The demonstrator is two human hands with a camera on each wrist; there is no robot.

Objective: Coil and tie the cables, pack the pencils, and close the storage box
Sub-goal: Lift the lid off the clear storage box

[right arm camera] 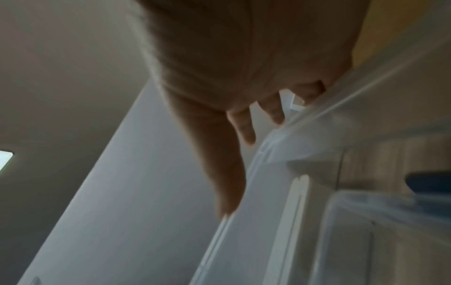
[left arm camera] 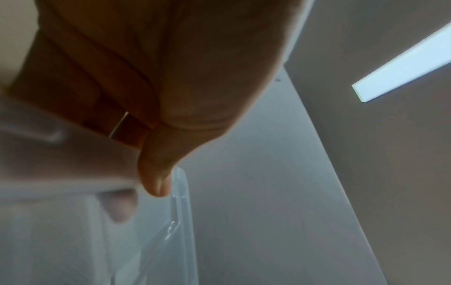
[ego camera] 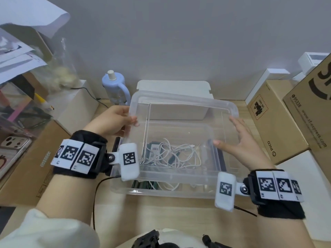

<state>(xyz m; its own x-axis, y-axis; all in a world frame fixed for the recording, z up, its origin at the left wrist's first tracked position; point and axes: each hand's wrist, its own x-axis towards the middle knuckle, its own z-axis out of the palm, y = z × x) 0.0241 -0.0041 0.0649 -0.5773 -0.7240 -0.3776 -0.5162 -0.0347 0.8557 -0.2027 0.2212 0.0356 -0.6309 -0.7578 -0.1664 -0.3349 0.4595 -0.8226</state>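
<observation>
The clear lid (ego camera: 182, 111) is held tilted above the open clear box (ego camera: 166, 185), its far edge raised higher than its near edge. The left hand (ego camera: 111, 120) grasps the lid's left edge, thumb on top and fingers curled beneath; in the left wrist view the thumb (left arm camera: 156, 179) presses against the lid's rim (left arm camera: 182, 192). The right hand (ego camera: 240, 140) lies flat against the lid's right side with fingers (ego camera: 238, 124) straight and spread, gripping nothing; the right wrist view shows those fingers (right arm camera: 244, 129) extended along the lid's edge (right arm camera: 305, 115).

The box sits on the wooden table (ego camera: 161, 213) at centre, just in front of the person. Inside it lies a loosely tangled white cable (ego camera: 179, 154) over a dark packet (ego camera: 154, 151) whose label is too blurred to read. I cannot make out pencils in it.

Beyond the box stands a white container (ego camera: 173, 86), and to its left a pale blue bottle (ego camera: 114, 86). On the right are brown cartons: the nearer one (ego camera: 274, 122) reads "PICO" and carries a red-bordered "UN 3481" mark; the farther one (ego camera: 311, 108) reads "95338" and "www.sf-express.com". On the left lie another carton (ego camera: 30, 165), a phone case (ego camera: 12, 145) and loose papers (ego camera: 21, 58).
</observation>
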